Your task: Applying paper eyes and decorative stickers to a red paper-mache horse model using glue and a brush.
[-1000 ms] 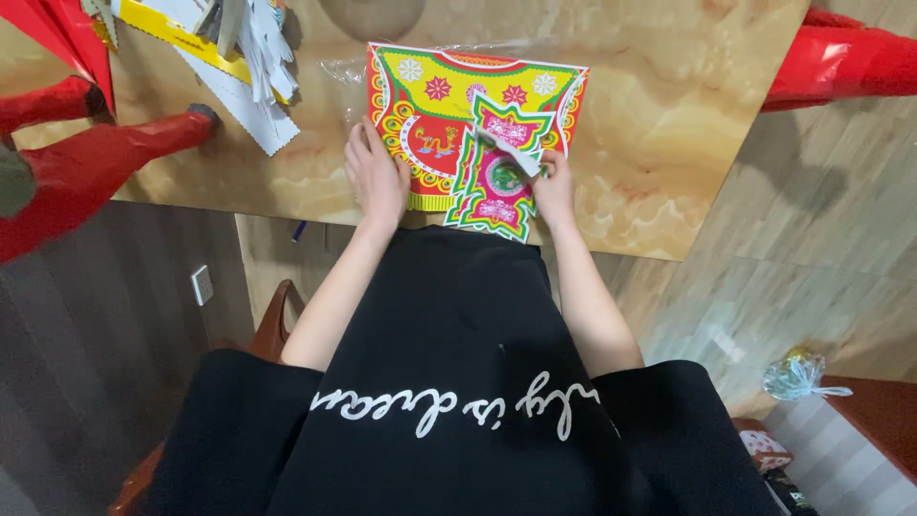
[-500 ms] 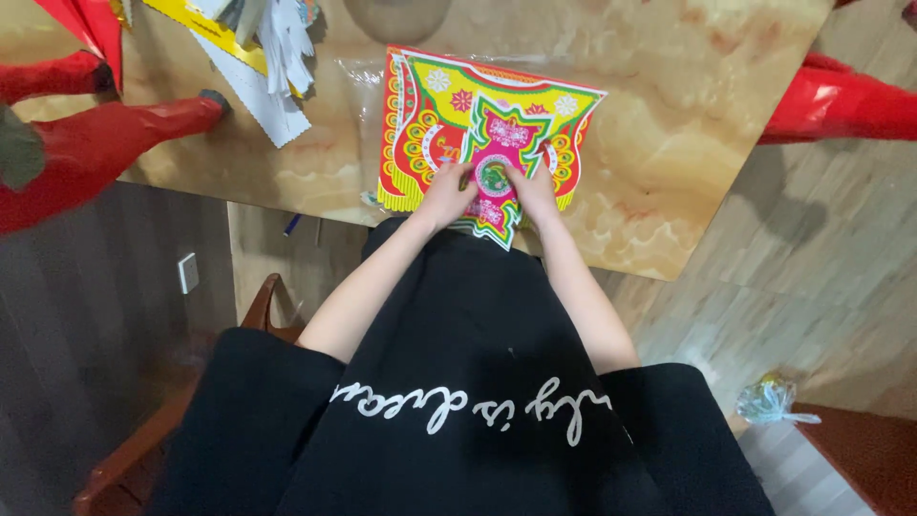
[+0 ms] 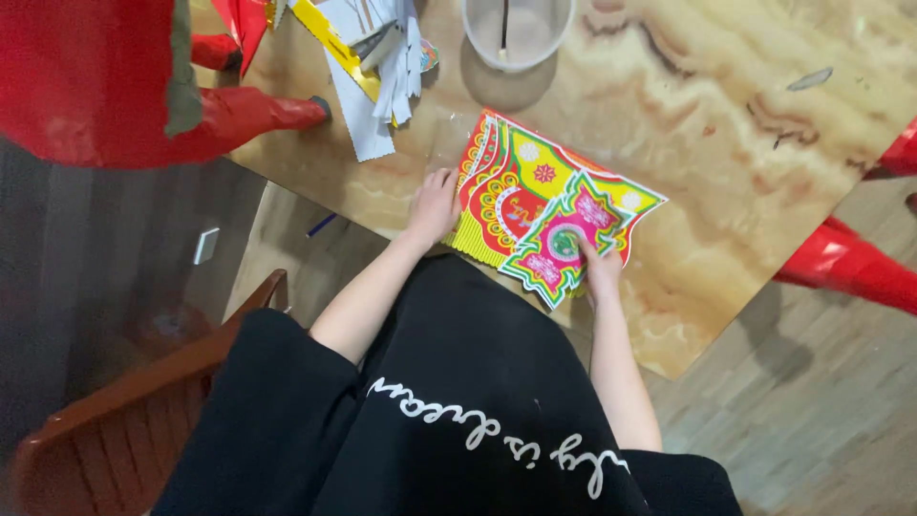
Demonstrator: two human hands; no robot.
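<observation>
**Q:** What were your hands on at that point?

**A:** My left hand (image 3: 435,205) lay flat, fingers spread apart, on the left edge of the big paper cutout (image 3: 511,186), the red, yellow and green one lying near the front edge of the marble worktop (image 3: 764,191). My right hand (image 3: 602,272) had its fingers pressed together on the smaller pink-and-green piece (image 3: 564,244), which sat on top of the big one at its lower right corner.

**Q:** So which step was that?

**A:** Looked like lining up the small piece and smoothing it down, I'd say. Any next move needed the left hand pinning the sheet. A plastic tub (image 3: 516,33) with a stick stood further back, paper scraps (image 3: 377,67) beside it.
</observation>
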